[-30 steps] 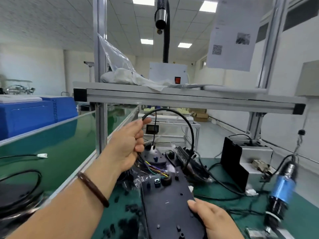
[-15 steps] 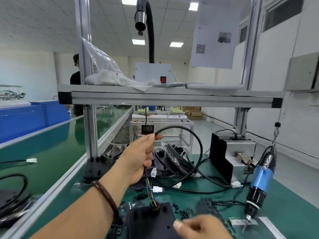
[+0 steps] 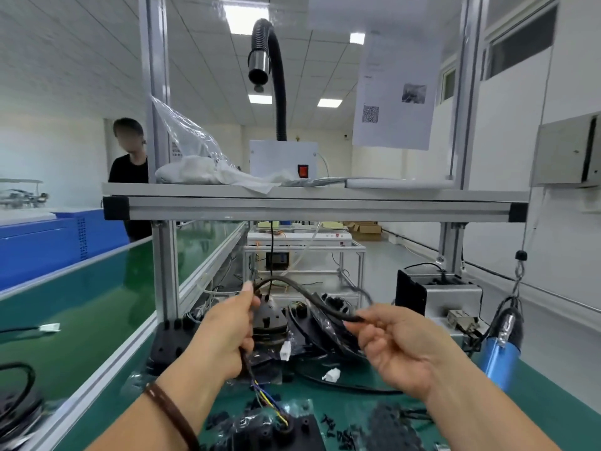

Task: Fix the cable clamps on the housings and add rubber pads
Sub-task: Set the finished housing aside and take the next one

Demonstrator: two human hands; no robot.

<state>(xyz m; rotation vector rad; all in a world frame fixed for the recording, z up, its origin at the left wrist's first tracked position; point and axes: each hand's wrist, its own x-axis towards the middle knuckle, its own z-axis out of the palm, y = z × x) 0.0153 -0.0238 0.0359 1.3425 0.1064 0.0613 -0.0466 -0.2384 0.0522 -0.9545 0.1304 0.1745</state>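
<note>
A black cable (image 3: 302, 289) arches between my two hands above the bench. My left hand (image 3: 224, 333) grips it near the top left of the arch, and the cable runs down through that fist as coloured wires (image 3: 270, 402) into a black housing (image 3: 292, 431) at the bottom edge. My right hand (image 3: 400, 346) pinches the other end of the cable between thumb and fingers. Small black clamp parts (image 3: 383, 424) lie scattered on the green mat beside the housing.
More black housings and cables with white connectors (image 3: 285, 350) are piled behind my hands. A blue electric screwdriver (image 3: 500, 349) hangs at the right, next to a metal box (image 3: 439, 297). An aluminium frame shelf (image 3: 309, 206) spans overhead. A person stands at the far left by the conveyor (image 3: 81, 307).
My right hand left the housing and rose to take the free end of the cable. The view tilted up, so the housing now sits at the bottom edge.
</note>
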